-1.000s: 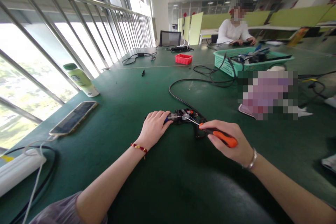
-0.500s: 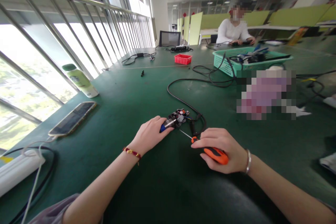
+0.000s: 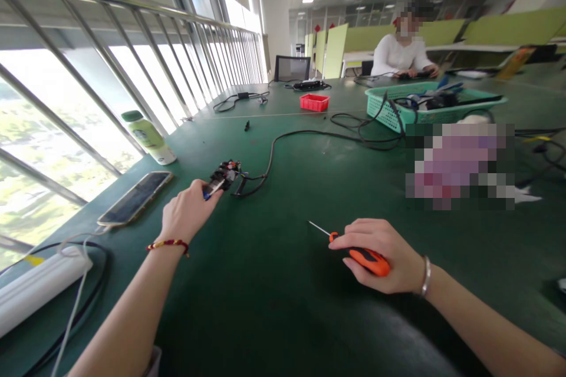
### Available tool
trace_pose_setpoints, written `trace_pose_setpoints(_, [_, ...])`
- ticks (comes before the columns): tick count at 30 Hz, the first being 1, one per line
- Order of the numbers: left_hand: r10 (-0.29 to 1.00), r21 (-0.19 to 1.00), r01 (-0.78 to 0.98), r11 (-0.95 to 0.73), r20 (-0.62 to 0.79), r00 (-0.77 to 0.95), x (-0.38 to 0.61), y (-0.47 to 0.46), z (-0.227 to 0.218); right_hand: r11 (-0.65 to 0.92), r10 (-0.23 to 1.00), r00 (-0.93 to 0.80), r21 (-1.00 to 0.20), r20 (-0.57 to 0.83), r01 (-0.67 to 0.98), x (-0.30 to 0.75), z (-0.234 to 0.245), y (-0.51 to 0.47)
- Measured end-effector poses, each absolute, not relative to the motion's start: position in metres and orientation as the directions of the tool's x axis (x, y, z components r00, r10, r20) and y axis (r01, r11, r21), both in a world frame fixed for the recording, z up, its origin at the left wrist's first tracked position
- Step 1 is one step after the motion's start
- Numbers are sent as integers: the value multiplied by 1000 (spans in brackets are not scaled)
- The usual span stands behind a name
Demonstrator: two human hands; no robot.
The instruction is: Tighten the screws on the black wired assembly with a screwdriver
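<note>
My left hand point(image 3: 186, 211) has its fingers closed around a small opened electronic device point(image 3: 226, 173), left of the middle of the table. This device has a blue end by my fingers, a clear or silvery section and dark inner parts; its exact kind I cannot make out. A black cable point(image 3: 270, 156) runs from it across the green table. In my right hand point(image 3: 389, 247) is a screwdriver point(image 3: 370, 261) with an orange and black handle, its thin metal shaft pointing left and away from me. The screwdriver's tip is well apart from the device.
At left are a phone point(image 3: 135, 199), a green-capped bottle point(image 3: 150, 138) and a white power strip point(image 3: 48, 285) beside the railing. A red tray point(image 3: 314, 103) and a loaded green basket point(image 3: 382, 111) stand farther back. Across the table sits a person in white point(image 3: 398, 53).
My left hand has carried the device and its cable left and a little away from me, off the screwdriver's tip. My right hand still holds the screwdriver in nearly the same place.
</note>
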State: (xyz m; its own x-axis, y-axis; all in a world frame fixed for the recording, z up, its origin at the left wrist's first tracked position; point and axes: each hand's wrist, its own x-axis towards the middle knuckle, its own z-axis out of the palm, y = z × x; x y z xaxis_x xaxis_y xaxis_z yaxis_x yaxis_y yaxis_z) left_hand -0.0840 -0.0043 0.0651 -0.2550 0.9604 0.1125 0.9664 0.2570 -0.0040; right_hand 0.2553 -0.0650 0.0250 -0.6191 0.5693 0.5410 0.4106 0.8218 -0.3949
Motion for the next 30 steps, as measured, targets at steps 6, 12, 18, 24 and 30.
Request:
trace_pose_setpoints(6, [858,25,882,470,221,-464,-120,-11,73,801,597,-628,-421,499,426,255,23,-65])
trace_pose_setpoints(12, [874,-8,896,445,223,-432,-127,-12,69,806,592,-629,-388,504,448,256,25,-65])
trace_pose_setpoints(18, [898,-11,918,397,213,-386,-122,-12,67,801,599,-621,-372,505,469,256,25,-65])
trace_pose_setpoints(24, [871,16,904,428,259,-417,-119,-14,70,818,571,-606,-314,554,483,256,25,-63])
trace_pose_setpoints(30, [820,90,924,371,435,-371,-107,-15,74,790,596,-525,-327,608,518,256,24,-60])
